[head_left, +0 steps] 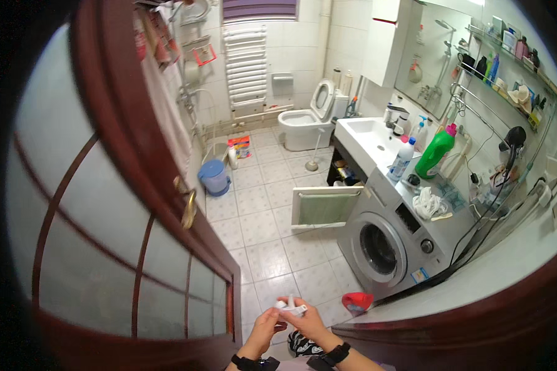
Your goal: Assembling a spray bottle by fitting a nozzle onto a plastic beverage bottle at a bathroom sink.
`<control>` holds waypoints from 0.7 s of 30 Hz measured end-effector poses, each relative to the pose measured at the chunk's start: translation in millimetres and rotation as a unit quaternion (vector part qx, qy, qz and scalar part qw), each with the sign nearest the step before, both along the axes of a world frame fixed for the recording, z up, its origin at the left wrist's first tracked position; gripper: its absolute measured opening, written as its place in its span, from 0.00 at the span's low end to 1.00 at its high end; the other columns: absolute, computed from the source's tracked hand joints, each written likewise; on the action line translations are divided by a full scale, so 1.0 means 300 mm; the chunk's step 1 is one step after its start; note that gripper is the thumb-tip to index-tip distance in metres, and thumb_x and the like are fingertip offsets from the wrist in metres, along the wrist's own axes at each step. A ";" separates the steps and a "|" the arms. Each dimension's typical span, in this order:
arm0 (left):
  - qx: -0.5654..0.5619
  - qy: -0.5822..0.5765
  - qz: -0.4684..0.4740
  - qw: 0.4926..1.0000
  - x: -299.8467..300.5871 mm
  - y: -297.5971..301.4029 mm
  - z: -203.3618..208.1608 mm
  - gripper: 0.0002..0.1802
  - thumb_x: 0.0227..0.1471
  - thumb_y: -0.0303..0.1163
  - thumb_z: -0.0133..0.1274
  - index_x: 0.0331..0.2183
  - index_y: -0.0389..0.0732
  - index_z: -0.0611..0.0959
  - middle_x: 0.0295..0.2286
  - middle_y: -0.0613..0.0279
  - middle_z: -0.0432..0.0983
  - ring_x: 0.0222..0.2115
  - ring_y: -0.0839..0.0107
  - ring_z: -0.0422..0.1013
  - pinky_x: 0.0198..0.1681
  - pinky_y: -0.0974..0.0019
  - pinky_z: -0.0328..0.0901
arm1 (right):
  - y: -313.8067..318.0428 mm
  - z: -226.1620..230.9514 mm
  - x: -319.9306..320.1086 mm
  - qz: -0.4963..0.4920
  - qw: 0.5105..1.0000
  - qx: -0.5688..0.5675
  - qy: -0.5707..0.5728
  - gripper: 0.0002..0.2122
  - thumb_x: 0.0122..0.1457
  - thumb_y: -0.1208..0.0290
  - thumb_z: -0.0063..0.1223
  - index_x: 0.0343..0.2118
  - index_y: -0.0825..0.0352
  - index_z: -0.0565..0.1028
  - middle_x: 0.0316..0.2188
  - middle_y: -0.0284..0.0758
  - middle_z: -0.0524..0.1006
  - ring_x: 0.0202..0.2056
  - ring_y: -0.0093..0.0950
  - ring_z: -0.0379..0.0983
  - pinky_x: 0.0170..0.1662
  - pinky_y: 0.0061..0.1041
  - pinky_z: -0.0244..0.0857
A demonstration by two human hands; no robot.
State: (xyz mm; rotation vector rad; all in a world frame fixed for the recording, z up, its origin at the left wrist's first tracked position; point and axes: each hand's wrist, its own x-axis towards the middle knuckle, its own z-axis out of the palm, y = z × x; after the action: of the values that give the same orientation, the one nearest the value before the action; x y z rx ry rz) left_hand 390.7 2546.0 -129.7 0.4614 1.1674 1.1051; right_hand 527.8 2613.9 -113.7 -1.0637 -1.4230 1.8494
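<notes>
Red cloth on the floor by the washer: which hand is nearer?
Right. The right hand is just left of the red cloth; the left hand is farther left, sharing the small white object.

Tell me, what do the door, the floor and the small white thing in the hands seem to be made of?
Door: dark red-brown wood, glossy, with frosted glass panes and a brass-like handle.
Floor: glazed white tiles, judging by the grid of joints and the sheen.
White thing: probably plastic, smooth and matt; too small to be sure. Both the left hand and right hand hold it.
</notes>
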 end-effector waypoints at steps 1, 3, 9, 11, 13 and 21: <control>0.000 -0.007 0.006 1.000 -0.004 0.094 0.002 0.19 0.59 0.42 0.39 0.45 0.39 0.71 0.35 0.64 0.72 0.33 0.75 0.69 0.37 0.69 0.67 | 0.094 0.003 -0.007 -0.009 1.000 0.000 0.002 0.19 0.54 0.67 0.55 0.48 0.67 0.69 0.36 0.33 0.75 0.38 0.18 0.69 0.41 0.18 0.64; -0.004 -0.007 0.007 1.000 -0.010 0.261 0.038 0.18 0.59 0.42 0.39 0.44 0.40 0.71 0.35 0.65 0.72 0.34 0.76 0.69 0.38 0.70 0.66 | 0.261 0.013 -0.024 0.013 1.000 0.018 0.018 0.22 0.52 0.63 0.57 0.49 0.66 0.69 0.35 0.33 0.76 0.36 0.18 0.69 0.40 0.19 0.64; 0.043 -0.011 0.103 0.994 -0.168 0.802 0.022 0.19 0.57 0.44 0.41 0.40 0.39 0.75 0.30 0.68 0.72 0.29 0.79 0.66 0.33 0.72 0.63 | 0.765 -0.059 -0.061 0.065 0.993 0.100 0.001 0.33 0.51 0.62 0.58 0.58 0.64 0.56 0.53 0.40 0.66 0.52 0.28 0.63 0.51 0.26 0.59; 0.044 -0.009 0.125 0.991 -0.242 1.006 -0.020 0.18 0.57 0.44 0.41 0.39 0.39 0.75 0.28 0.68 0.72 0.27 0.79 0.65 0.32 0.72 0.63 | 0.940 -0.135 -0.075 0.031 0.999 0.023 0.015 0.32 0.52 0.64 0.56 0.58 0.66 0.56 0.52 0.41 0.66 0.52 0.28 0.63 0.50 0.26 0.60; 0.047 -0.008 0.148 0.988 -0.316 1.212 -0.042 0.18 0.57 0.44 0.42 0.38 0.39 0.75 0.27 0.68 0.71 0.25 0.79 0.65 0.32 0.71 0.63 | 1.122 -0.200 -0.089 0.020 1.000 0.021 0.003 0.29 0.54 0.67 0.54 0.57 0.67 0.57 0.51 0.40 0.67 0.52 0.27 0.63 0.50 0.25 0.60; 0.036 -0.076 0.117 0.990 -0.456 2.094 -0.155 0.15 0.53 0.46 0.43 0.33 0.44 0.74 0.26 0.69 0.71 0.22 0.78 0.63 0.31 0.69 0.62 | 1.754 -0.382 0.100 -0.187 0.977 -0.078 -0.063 0.23 0.55 0.69 0.52 0.53 0.69 0.63 0.45 0.38 0.72 0.45 0.23 0.68 0.47 0.22 0.62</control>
State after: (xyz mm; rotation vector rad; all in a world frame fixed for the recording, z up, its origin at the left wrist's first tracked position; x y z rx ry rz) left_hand 253.8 3174.3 -176.2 0.2942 1.0685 1.3649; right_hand 557.8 3140.0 -228.4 -1.4404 -1.0641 1.6608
